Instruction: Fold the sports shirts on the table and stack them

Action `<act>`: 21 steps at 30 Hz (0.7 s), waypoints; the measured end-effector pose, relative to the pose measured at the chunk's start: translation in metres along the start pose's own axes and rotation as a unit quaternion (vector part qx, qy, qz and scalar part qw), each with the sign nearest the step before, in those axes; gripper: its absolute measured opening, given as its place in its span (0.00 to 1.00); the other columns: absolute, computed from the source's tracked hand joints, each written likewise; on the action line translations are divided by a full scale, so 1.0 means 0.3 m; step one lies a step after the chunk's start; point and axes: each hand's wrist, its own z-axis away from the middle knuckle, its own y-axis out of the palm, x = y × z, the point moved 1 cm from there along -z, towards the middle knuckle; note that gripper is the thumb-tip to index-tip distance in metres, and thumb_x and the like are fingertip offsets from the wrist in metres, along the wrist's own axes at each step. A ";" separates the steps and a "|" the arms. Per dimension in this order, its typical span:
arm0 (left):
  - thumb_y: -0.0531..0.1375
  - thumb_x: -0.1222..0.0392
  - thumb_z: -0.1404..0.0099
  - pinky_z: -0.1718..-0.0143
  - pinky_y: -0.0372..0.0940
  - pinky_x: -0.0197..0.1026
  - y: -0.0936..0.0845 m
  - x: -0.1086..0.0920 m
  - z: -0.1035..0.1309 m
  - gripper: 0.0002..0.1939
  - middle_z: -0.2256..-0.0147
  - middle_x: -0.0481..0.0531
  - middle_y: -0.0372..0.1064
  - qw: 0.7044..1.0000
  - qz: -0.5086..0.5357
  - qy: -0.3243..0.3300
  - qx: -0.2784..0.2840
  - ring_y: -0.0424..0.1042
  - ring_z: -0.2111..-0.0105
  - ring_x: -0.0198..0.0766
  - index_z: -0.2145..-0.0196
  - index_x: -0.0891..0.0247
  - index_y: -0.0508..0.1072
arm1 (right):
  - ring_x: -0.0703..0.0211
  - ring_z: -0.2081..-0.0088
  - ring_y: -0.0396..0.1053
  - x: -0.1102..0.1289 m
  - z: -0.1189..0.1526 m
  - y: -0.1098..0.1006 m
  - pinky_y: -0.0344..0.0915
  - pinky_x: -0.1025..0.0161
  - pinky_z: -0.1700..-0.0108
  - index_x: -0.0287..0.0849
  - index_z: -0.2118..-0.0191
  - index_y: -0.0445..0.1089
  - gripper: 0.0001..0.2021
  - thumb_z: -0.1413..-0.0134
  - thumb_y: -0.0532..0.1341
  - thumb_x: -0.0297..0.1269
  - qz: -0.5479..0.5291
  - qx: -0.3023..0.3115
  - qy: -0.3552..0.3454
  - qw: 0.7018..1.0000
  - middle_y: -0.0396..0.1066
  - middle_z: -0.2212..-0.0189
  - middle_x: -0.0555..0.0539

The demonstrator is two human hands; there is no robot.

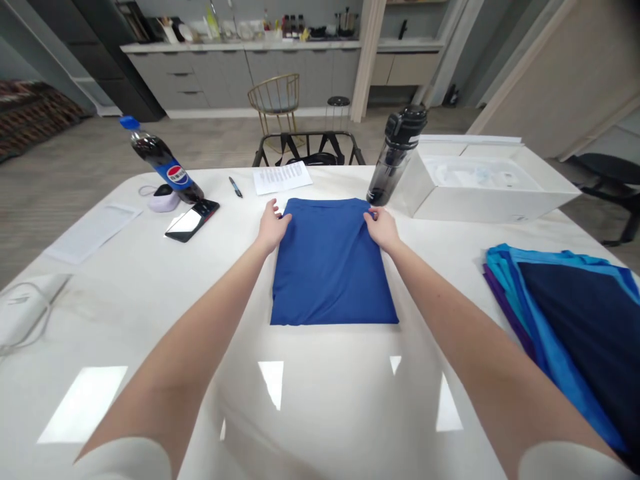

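Upper left, a bottle [163,161] holds dark liquid; upper right, a white box [465,205] holds something pale. Mid-frame lies a folded blue garment [333,267], faintly creased — right hand [383,229] pinching its top right corner, left hand [273,229] touching the other, grip unclear.

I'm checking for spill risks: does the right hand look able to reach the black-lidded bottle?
Likely yes: the right hand, on the blue cloth, is close to the black-lidded bottle, with nothing visibly blocking.
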 end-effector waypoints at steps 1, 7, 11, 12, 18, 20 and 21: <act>0.70 0.64 0.46 0.45 0.65 0.50 -0.019 0.020 0.034 0.36 0.40 0.64 0.65 1.000 -0.009 0.023 0.007 0.71 0.46 0.51 0.40 0.59 0.66 | 0.46 0.56 0.72 -0.020 0.027 -0.005 0.67 0.52 0.48 0.38 0.50 0.74 0.20 0.40 0.62 0.48 0.013 -0.007 -0.016 1.000 0.76 0.58 0.38; 0.70 0.59 0.44 0.45 0.62 0.54 -0.044 0.023 0.080 0.24 0.54 0.61 0.74 0.995 -0.095 0.034 -0.001 0.73 0.50 0.54 0.50 0.59 0.70 | 0.45 0.59 0.73 -0.008 0.071 -0.040 0.67 0.53 0.53 0.41 0.58 0.76 0.19 0.44 0.65 0.52 0.051 0.005 0.048 0.998 0.77 0.62 0.38; 0.73 0.60 0.51 0.42 0.57 0.59 0.031 -0.015 0.001 0.24 0.58 0.62 0.74 0.990 -0.132 -0.003 -0.051 0.67 0.42 0.62 0.59 0.58 0.69 | 0.46 0.60 0.72 0.059 0.047 -0.020 0.66 0.56 0.53 0.44 0.69 0.72 0.08 0.44 0.64 0.42 0.041 -0.003 0.044 0.998 0.75 0.68 0.41; 0.74 0.62 0.53 0.42 0.57 0.60 0.051 -0.025 -0.018 0.25 0.58 0.62 0.74 0.990 -0.133 -0.014 -0.053 0.66 0.41 0.62 0.59 0.59 0.69 | 0.48 0.61 0.71 0.076 0.042 -0.017 0.67 0.56 0.54 0.45 0.70 0.71 0.08 0.43 0.63 0.42 0.022 -0.010 0.027 0.999 0.74 0.70 0.43; 0.67 0.64 0.50 0.49 0.67 0.47 0.092 -0.077 -0.094 0.28 0.60 0.52 0.71 0.994 0.101 0.024 0.036 0.75 0.55 0.46 0.49 0.62 0.72 | 0.54 0.62 0.72 0.114 -0.029 -0.031 0.71 0.59 0.55 0.44 0.56 0.70 0.18 0.33 0.49 0.50 -0.256 0.000 -0.025 0.966 0.74 0.66 0.48; 0.65 0.65 0.50 0.52 0.69 0.45 0.071 -0.071 -0.103 0.31 0.62 0.50 0.71 0.982 0.185 0.010 0.042 0.75 0.60 0.41 0.46 0.61 0.71 | 0.52 0.63 0.73 0.088 -0.055 -0.024 0.71 0.57 0.55 0.42 0.54 0.72 0.22 0.33 0.48 0.51 -0.289 0.034 -0.017 0.957 0.75 0.66 0.46; 0.65 0.67 0.50 0.53 0.70 0.44 0.058 -0.064 -0.105 0.33 0.62 0.50 0.71 0.977 0.212 -0.012 0.034 0.75 0.61 0.40 0.45 0.61 0.69 | 0.51 0.64 0.73 0.069 -0.061 -0.016 0.72 0.56 0.56 0.40 0.54 0.73 0.22 0.33 0.48 0.51 -0.284 0.044 -0.014 0.958 0.76 0.67 0.45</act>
